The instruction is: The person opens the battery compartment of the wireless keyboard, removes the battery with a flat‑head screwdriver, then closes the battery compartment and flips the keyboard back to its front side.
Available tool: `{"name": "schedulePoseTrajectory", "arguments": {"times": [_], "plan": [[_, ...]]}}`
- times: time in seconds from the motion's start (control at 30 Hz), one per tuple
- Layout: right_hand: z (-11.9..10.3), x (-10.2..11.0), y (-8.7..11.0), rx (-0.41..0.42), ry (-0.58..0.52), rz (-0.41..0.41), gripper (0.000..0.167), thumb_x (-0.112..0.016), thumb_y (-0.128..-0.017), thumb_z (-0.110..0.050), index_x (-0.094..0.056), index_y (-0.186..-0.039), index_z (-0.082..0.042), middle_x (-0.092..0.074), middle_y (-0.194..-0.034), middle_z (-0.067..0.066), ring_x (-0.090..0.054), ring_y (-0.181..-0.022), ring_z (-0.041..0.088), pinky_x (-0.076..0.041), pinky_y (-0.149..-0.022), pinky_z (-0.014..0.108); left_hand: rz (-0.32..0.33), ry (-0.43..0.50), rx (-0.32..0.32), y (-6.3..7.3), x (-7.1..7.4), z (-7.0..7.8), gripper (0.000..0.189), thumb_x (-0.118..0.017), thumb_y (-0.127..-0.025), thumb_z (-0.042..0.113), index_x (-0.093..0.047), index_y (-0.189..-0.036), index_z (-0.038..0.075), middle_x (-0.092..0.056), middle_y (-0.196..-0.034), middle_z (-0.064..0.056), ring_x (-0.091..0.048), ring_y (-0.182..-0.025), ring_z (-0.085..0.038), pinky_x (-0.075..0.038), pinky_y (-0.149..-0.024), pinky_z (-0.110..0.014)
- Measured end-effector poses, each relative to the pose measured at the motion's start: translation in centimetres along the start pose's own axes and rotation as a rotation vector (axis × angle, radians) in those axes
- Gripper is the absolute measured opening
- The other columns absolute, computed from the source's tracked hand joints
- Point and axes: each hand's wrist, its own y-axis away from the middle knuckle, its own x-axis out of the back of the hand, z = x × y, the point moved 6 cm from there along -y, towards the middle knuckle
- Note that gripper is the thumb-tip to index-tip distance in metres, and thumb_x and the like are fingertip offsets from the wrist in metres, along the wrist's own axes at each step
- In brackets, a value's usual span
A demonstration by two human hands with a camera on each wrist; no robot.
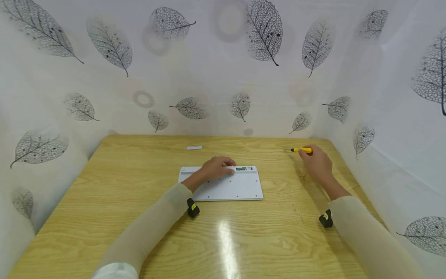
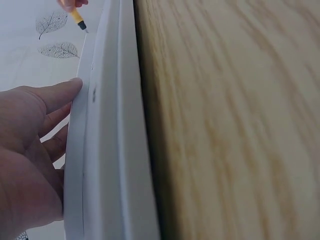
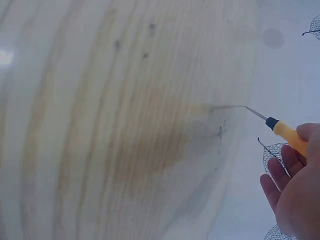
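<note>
Head view shows me a white panel (image 1: 240,188) on the table (image 1: 278,244), its slot (image 1: 241,169) uncovered and a white strip (image 1: 194,147) lying apart beyond it. The left hand (image 1: 216,167) grips the panel's far edge; the right hand (image 1: 319,164) grasps a yellow screwdriver (image 1: 302,150), well clear. I judge the opening-up partly done, the reddish specks (image 1: 304,178) perhaps loose screws; whether fasteners remain, I can't tell.

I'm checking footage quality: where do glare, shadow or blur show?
Head view: glare streak on the table, soft shadow beside the right arm; left wrist: the near white panel looks soft; right wrist: hazy, bright spot at the left edge.
</note>
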Motion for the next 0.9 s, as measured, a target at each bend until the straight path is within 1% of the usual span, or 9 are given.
{"name": "schedulePoseTrajectory", "arguments": {"times": [0.07,0.13,0.27,0.37,0.47,0.57,0.67,0.77,0.9], "plan": [[-0.4,0.2,0.0,0.000,-0.019,0.018,0.062,-0.045,-0.102,-0.057,-0.057,-0.131,-0.003,-0.064,-0.121,0.021,-0.059,-0.082,0.030,-0.044,-0.068,0.038,0.001,0.000,0.001,0.0,0.0,0.0,0.026,-0.069,-0.096,0.034,-0.069,-0.121,0.025,-0.067,-0.118,0.006,-0.059,-0.106,-0.016,-0.045,-0.095,-0.041],[-0.8,0.5,0.0,0.006,-0.041,0.038,0.062,-0.046,-0.102,-0.057,-0.057,-0.127,-0.002,-0.064,-0.121,0.022,-0.060,-0.088,0.034,-0.045,-0.071,0.042,-0.001,0.003,0.002,0.0,0.0,0.0,0.026,-0.069,-0.096,0.033,-0.070,-0.121,0.025,-0.068,-0.118,0.005,-0.059,-0.106,-0.016,-0.045,-0.095,-0.041],[-1.9,0.9,0.1,0.023,-0.120,0.066,0.060,-0.050,-0.101,-0.057,-0.058,-0.124,-0.003,-0.065,-0.125,0.022,-0.061,-0.107,0.040,-0.046,-0.085,0.053,-0.002,0.001,0.007,0.1,0.0,0.1,0.026,-0.069,-0.096,0.033,-0.069,-0.121,0.025,-0.068,-0.119,0.005,-0.059,-0.107,-0.017,-0.044,-0.097,-0.042],[-2.9,1.1,0.3,0.025,-0.212,0.075,0.058,-0.053,-0.100,-0.055,-0.058,-0.126,-0.004,-0.065,-0.127,0.020,-0.060,-0.116,0.039,-0.047,-0.094,0.055,-0.001,-0.005,0.013,0.2,0.1,0.2,0.027,-0.068,-0.096,0.034,-0.069,-0.122,0.025,-0.068,-0.120,0.005,-0.059,-0.108,-0.017,-0.044,-0.097,-0.042],[-4.0,1.2,0.4,0.041,-0.287,0.093,0.057,-0.055,-0.100,-0.053,-0.057,-0.133,-0.006,-0.065,-0.128,0.017,-0.061,-0.118,0.034,-0.052,-0.095,0.050,0.001,-0.013,0.012,0.2,0.2,0.3,0.028,-0.068,-0.097,0.034,-0.069,-0.123,0.025,-0.068,-0.121,0.005,-0.059,-0.109,-0.016,-0.044,-0.098,-0.043],[-5.3,1.4,0.7,0.082,-0.328,0.122,0.058,-0.056,-0.101,-0.049,-0.050,-0.145,-0.012,-0.067,-0.123,0.016,-0.063,-0.110,0.029,-0.055,-0.088,0.036,0.003,-0.017,0.007,0.3,0.2,0.4,0.028,-0.068,-0.097,0.034,-0.069,-0.123,0.025,-0.068,-0.121,0.005,-0.060,-0.109,-0.017,-0.043,-0.098,-0.044],[-6.4,1.7,0.9,0.120,-0.351,0.147,0.062,-0.055,-0.101,-0.049,-0.041,-0.154,-0.022,-0.068,-0.114,0.013,-0.063,-0.098,0.018,-0.050,-0.077,0.023,0.007,-0.019,0.005,0.3,0.3,0.4,0.028,-0.068,-0.096,0.033,-0.069,-0.123,0.025,-0.068,-0.121,0.005,-0.060,-0.111,-0.017,-0.043,-0.099,-0.044],[-7.1,1.7,1.1,0.140,-0.389,0.159,0.060,-0.056,-0.100,-0.050,-0.040,-0.154,-0.029,-0.067,-0.111,0.010,-0.061,-0.092,0.006,-0.047,-0.074,0.015,0.011,-0.024,0.007,0.3,0.2,0.3,0.028,-0.068,-0.096,0.034,-0.069,-0.123,0.026,-0.068,-0.122,0.006,-0.060,-0.114,-0.017,-0.042,-0.100,-0.045],[-8.0,1.6,1.5,0.167,-0.475,0.148,0.055,-0.058,-0.100,-0.045,-0.045,-0.151,-0.029,-0.062,-0.117,0.007,-0.062,-0.092,-0.002,-0.052,-0.077,0.011,0.013,-0.031,0.004,0.3,0.2,0.2,0.028,-0.068,-0.097,0.035,-0.069,-0.123,0.028,-0.068,-0.123,0.006,-0.060,-0.116,-0.017,-0.042,-0.101,-0.045]]}}
